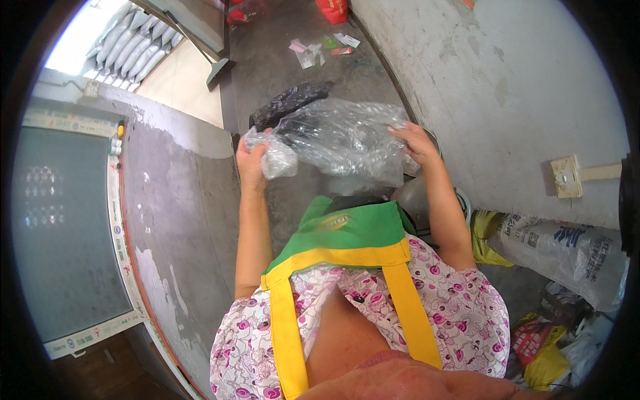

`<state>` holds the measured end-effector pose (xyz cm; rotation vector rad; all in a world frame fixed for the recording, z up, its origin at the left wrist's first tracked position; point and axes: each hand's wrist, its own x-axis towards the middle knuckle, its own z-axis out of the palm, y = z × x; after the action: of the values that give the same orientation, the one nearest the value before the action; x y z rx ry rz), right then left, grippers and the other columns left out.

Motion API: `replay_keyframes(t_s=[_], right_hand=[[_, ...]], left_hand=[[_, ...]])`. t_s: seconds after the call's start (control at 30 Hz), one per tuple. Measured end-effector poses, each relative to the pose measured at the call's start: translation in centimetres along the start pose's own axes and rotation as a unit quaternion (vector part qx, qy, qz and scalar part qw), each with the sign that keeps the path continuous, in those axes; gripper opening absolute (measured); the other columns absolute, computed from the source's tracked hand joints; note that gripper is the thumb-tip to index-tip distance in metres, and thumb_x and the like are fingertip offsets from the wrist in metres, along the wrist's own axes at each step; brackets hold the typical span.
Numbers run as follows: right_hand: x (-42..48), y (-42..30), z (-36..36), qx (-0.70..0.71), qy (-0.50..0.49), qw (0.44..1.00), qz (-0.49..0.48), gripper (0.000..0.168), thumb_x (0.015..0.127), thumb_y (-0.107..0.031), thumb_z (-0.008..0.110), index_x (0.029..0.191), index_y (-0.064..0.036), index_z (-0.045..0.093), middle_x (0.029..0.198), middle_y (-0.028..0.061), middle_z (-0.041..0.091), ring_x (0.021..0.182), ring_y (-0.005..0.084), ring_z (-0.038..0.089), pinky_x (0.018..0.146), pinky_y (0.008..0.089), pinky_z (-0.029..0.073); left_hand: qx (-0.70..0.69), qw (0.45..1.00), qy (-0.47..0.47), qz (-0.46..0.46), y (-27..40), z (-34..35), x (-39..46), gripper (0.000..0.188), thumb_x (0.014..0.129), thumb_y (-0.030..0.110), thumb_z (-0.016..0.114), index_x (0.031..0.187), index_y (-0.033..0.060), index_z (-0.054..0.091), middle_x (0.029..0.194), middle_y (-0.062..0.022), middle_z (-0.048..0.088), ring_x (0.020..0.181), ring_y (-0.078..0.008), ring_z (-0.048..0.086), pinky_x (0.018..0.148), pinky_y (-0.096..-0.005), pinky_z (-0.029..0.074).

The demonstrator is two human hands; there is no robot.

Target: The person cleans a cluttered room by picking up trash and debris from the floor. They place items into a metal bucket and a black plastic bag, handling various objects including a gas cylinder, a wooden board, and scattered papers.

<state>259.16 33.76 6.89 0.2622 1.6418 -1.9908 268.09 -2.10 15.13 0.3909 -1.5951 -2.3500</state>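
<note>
A clear plastic bag (345, 137) is stretched between my two hands above the concrete floor. My left hand (252, 160) grips its bunched end, where a crumpled wad of the film (280, 159) bulges beside my thumb. At the opposite side, my right hand (416, 141) pinches the edge of the film between thumb and fingers. Just beyond the bag, a black plastic bag (290, 102) lies crumpled, partly hidden by the clear film. Whether the clear bag holds anything cannot be made out.
Paper scraps (307, 54) and a red bag (333, 10) lie on the floor ahead. A broom (216, 72) leans by the doorway at the left. Walls flank both sides. On my right are a printed plastic sack (565, 250) and a heap of wrappers (540, 345).
</note>
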Motion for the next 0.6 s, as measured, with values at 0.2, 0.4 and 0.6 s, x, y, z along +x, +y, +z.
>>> replay_keyframes(t_s=[0.2,0.4,0.6], right_hand=[[0.1,-0.6,3.1,-0.102,-0.014,0.987,-0.121,0.046,0.071,-0.019,0.066,0.109,0.004,0.054,0.099,0.0077,0.060,0.089,0.0155,0.054,0.075,0.0266,0.043],[-1.2,1.4,1.2,-0.172,-0.060,0.982,-0.043,0.048,0.074,-0.022,0.066,0.112,0.006,0.054,0.110,0.0105,0.058,0.101,0.0172,0.052,0.086,0.0291,0.040],[-3.7,2.1,3.6,-0.016,-0.141,0.988,0.056,0.029,0.076,-0.018,0.061,0.101,-0.004,0.058,0.089,0.0033,0.060,0.086,0.0167,0.056,0.073,0.0328,0.046]], left_hand=[[-0.004,1.000,-0.027,-0.012,-0.9,2.6,-0.3,0.041,0.072,-0.004,0.051,0.112,-0.0040,0.046,0.106,-0.0191,0.059,0.086,-0.0240,0.061,0.075,-0.0340,0.051],[-0.143,0.989,0.037,-0.001,-0.6,-3.9,0.8,0.044,0.073,-0.002,0.049,0.116,-0.0052,0.041,0.106,-0.0244,0.057,0.090,-0.0294,0.060,0.078,-0.0390,0.051],[-0.173,0.981,0.089,-0.012,-1.0,-8.9,1.5,0.042,0.073,-0.002,0.046,0.114,-0.0068,0.040,0.105,-0.0265,0.056,0.091,-0.0323,0.059,0.078,-0.0424,0.051]])
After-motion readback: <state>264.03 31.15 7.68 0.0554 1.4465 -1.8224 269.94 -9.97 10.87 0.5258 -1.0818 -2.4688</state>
